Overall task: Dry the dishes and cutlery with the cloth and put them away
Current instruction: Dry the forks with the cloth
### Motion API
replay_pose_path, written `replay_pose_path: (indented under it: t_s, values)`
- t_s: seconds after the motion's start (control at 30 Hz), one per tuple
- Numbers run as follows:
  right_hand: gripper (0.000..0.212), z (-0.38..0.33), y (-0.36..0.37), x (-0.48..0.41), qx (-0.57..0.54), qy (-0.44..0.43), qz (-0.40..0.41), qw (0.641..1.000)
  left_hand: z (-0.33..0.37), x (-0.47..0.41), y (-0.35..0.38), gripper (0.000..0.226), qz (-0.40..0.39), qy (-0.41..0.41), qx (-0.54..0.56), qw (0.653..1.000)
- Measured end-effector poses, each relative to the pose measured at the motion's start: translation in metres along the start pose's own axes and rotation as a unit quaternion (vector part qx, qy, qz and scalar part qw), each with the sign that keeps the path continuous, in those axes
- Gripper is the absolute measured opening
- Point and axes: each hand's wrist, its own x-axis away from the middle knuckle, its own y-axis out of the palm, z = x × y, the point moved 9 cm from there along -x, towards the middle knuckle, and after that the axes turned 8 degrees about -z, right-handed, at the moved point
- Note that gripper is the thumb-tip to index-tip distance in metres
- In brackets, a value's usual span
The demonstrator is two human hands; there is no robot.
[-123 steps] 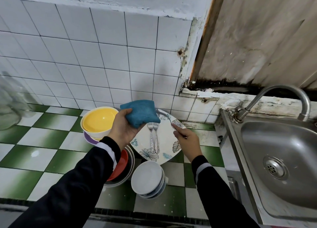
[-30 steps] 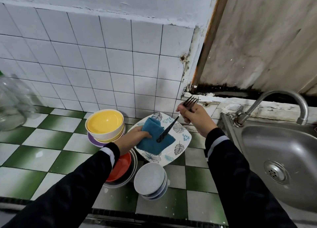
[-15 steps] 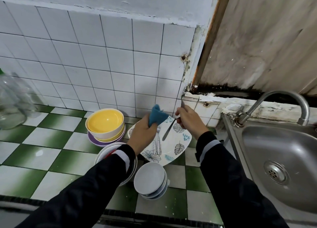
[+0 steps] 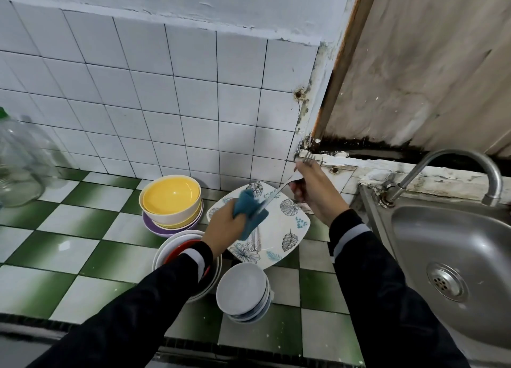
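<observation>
My left hand [image 4: 225, 228] grips a blue cloth [image 4: 250, 211] wrapped round the handle end of a metal fork [image 4: 279, 192]. My right hand [image 4: 312, 189] holds that fork near its head, tines up above my fingers. Both hands hover over a square leaf-patterned plate [image 4: 287, 224], on which two more pieces of cutlery [image 4: 255, 239] lie, partly hidden by the cloth.
A yellow bowl stack [image 4: 171, 199] stands on a purple plate at the back. A stack with a red bowl [image 4: 179, 250] lies under my left sleeve. White bowls [image 4: 243, 291] sit near the counter's front edge. Steel sink [image 4: 453, 262] and tap [image 4: 442, 168] are right; a clear jar [image 4: 19, 160] far left.
The cloth has slid down the fork from near its head to the handle end, my left hand moving down. My right hand has lifted the fork's head up and to the right.
</observation>
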Motion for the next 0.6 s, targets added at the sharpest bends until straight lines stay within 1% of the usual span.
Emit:
replay_pose_path:
  t_s: [0.03, 0.07, 0.1, 0.17, 0.23, 0.3, 0.37, 0.43, 0.47, 0.57, 0.6]
  values:
    - [0.015, 0.002, -0.001, 0.0, -0.038, -0.001, -0.007, 0.999, -0.012, -0.001, -0.005, 0.037, 0.02, -0.049, 0.09, 0.994]
    - [0.016, 0.005, -0.002, 0.001, -0.067, -0.004, -0.017, 0.998, -0.02, -0.002, -0.008, 0.031, 0.038, -0.08, 0.161, 0.983]
    - [0.018, 0.007, -0.001, 0.001, -0.092, -0.009, -0.03, 0.995, -0.025, -0.004, -0.012, 0.027, 0.048, -0.096, 0.199, 0.974]
    - [0.023, 0.011, 0.001, 0.003, -0.137, -0.019, -0.054, 0.989, -0.023, -0.009, -0.017, 0.024, 0.052, -0.093, 0.232, 0.967]
    - [0.025, 0.014, 0.005, 0.002, -0.186, -0.029, -0.063, 0.98, -0.016, -0.011, -0.019, 0.015, 0.049, -0.086, 0.269, 0.958]
    - [0.025, 0.02, 0.011, 0.001, -0.215, -0.021, -0.067, 0.974, -0.009, -0.013, -0.016, 0.014, 0.034, -0.087, 0.327, 0.94]
    - [0.027, 0.029, 0.019, 0.0, -0.2, 0.007, -0.076, 0.977, -0.001, -0.014, -0.012, 0.015, 0.018, -0.08, 0.371, 0.925]
    - [0.027, 0.038, 0.028, 0.001, -0.146, 0.043, -0.085, 0.985, 0.003, -0.014, -0.007, 0.015, 0.004, -0.076, 0.387, 0.919]
    - [0.024, 0.04, 0.032, 0.001, -0.112, 0.057, -0.087, 0.988, 0.005, -0.014, -0.006, 0.016, -0.001, -0.076, 0.393, 0.916]
    - [0.007, 0.041, 0.041, 0.001, -0.019, 0.071, -0.076, 0.994, 0.003, -0.014, 0.0, 0.018, -0.005, -0.082, 0.409, 0.909]
    - [0.008, 0.04, 0.043, 0.001, 0.005, 0.068, -0.07, 0.995, 0.003, -0.013, 0.002, 0.017, -0.007, -0.085, 0.415, 0.906]
